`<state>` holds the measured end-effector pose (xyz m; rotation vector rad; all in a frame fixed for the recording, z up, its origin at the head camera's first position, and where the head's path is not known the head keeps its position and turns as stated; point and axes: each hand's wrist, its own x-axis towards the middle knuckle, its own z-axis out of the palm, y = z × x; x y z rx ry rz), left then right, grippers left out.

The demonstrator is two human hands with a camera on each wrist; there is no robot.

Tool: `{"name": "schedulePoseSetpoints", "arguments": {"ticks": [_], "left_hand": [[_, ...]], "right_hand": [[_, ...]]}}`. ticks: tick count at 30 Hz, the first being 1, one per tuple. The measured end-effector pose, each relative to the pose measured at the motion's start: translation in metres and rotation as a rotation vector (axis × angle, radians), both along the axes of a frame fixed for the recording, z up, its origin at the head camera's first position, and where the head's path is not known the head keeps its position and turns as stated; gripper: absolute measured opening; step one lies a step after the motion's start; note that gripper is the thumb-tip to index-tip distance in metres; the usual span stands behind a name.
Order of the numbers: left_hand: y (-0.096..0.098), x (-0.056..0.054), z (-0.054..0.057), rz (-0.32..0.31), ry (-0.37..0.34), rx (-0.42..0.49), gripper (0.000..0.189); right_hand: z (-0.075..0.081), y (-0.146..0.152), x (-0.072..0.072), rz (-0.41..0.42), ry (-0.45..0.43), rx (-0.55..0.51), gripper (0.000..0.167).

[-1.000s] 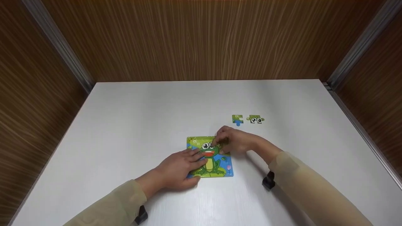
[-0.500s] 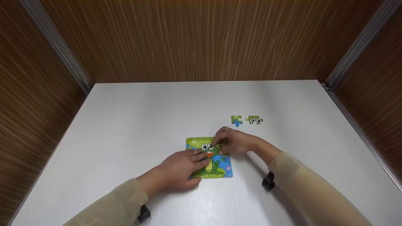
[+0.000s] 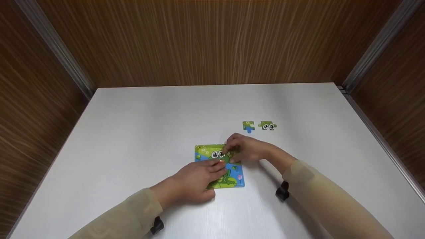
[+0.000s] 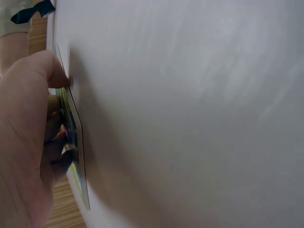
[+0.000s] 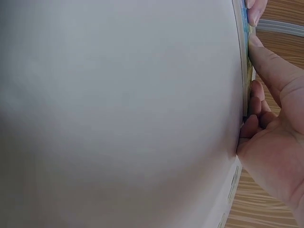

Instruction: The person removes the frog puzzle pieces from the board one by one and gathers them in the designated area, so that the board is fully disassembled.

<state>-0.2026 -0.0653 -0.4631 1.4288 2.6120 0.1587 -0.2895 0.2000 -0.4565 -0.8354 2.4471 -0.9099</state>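
Jointly, a bare right hand [image 3: 249, 147] and a bare left hand [image 3: 196, 181] are touching a square green-and-blue frog jigsaw [image 3: 236, 173].
The right hand is curling from two o'clock, whether pinching a piece I cannot tell; the left is lying extended from eight. The jigsaw is resting on a white tabletop [image 3: 149, 132]; beyond, a green-and-blue piece [image 3: 247, 126] is lying toward one o'clock, a green white-eyed piece [image 3: 267, 124] toward two.
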Motion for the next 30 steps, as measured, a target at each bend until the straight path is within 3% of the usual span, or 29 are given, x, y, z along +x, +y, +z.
{"name": "schedulePoseSetpoints", "arguments": {"ticks": [15, 20, 27, 30], "left_hand": [[0.002, 0.000, -0.003, -0.004, 0.027, -0.022, 0.072], [0.003, -0.001, -0.005, -0.010, 0.048, -0.025, 0.071], [0.003, 0.000, -0.003, -0.015, 0.075, -0.022, 0.072], [0.003, 0.001, -0.002, -0.012, 0.080, -0.025, 0.072]], "right_hand": [[-0.003, 0.001, 0.002, 0.017, 0.022, -0.063, 0.027], [-0.003, 0.002, 0.006, 0.016, 0.082, -0.085, 0.029], [-0.001, 0.003, 0.012, 0.008, 0.189, -0.096, 0.051], [0.002, 0.003, 0.014, -0.004, 0.219, -0.068, 0.050]]}}
